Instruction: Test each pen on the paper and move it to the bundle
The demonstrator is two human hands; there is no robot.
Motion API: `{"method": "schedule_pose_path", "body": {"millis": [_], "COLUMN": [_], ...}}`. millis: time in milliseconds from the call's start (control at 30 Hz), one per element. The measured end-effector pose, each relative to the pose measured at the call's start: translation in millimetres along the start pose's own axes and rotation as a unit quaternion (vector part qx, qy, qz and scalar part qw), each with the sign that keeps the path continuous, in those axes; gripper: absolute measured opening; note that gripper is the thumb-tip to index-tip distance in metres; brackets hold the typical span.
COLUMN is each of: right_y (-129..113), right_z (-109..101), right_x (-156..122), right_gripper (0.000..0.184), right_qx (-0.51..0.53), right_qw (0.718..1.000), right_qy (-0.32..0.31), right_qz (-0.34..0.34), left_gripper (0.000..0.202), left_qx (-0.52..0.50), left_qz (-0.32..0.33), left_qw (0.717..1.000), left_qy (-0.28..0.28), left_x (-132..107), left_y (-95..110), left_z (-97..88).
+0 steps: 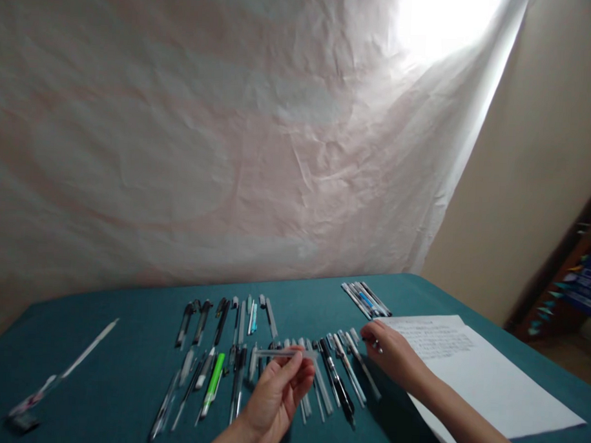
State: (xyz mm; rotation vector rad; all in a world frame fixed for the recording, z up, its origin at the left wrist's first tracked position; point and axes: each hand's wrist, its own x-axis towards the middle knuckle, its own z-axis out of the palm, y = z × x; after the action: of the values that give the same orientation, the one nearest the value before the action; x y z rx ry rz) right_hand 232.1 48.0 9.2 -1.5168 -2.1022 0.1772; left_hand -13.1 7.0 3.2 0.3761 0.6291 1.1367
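My left hand (280,390) pinches a clear pen barrel (274,354) between thumb and fingers, level above the rows of pens. To its right, my right hand (385,347) has its fingers curled over the table beside the paper's left edge. A small dark bit shows at those fingertips, too small to name. Just left of it lie several clear and white pens (351,369) and a black pen (338,383). A bright green highlighter (213,383) lies left of my left hand, among pens, caps and loose refills.
White sheets (469,376) with handwriting lie at the right. A group of pens (366,299) rests at the back right. At far left is a clear wrapper (32,403) with a long white strip. A pale sheet (230,135) hangs behind the green-covered table (101,370).
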Motion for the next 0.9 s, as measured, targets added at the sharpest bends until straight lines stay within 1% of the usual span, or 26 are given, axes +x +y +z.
{"method": "schedule_pose_path", "body": {"millis": [67, 133, 200, 267, 467, 800, 900], "right_y": [-26, -52, -70, -80, -81, -85, -85], "right_z": [-8, -11, -11, -7, 4, 6, 8], "right_x": [-3, -7, -11, -15, -19, -21, -21], "right_gripper": [0.015, 0.013, 0.012, 0.012, 0.015, 0.016, 0.016], "right_qx": [0.102, 0.191, 0.237, 0.26, 0.289, 0.271, 0.262], "right_qw": [0.994, 0.979, 0.968, 0.961, 0.951, 0.955, 0.957], "right_qy": [0.0, -0.009, -0.008, 0.004, 0.04, 0.043, 0.045], "right_qz": [-0.042, -0.074, -0.087, -0.095, -0.102, -0.113, -0.116], "left_gripper": [0.016, 0.017, 0.018, 0.019, 0.019, 0.022, 0.022], "left_qx": [0.015, 0.028, 0.038, 0.044, 0.056, 0.074, 0.076], "left_qz": [0.002, 0.005, 0.007, 0.008, 0.008, -0.005, 0.002], "left_qw": [1.0, 0.999, 0.999, 0.999, 0.998, 0.997, 0.997], "left_qy": [-0.009, -0.016, -0.019, -0.018, -0.019, -0.018, -0.022], "left_x": [-1, -2, -2, -2, -4, -5, -5], "left_y": [-1, -3, -3, -4, -4, -5, -5], "left_z": [-0.2, -0.4, -0.3, 0.0, 1.9, 6.9, 7.3]}}
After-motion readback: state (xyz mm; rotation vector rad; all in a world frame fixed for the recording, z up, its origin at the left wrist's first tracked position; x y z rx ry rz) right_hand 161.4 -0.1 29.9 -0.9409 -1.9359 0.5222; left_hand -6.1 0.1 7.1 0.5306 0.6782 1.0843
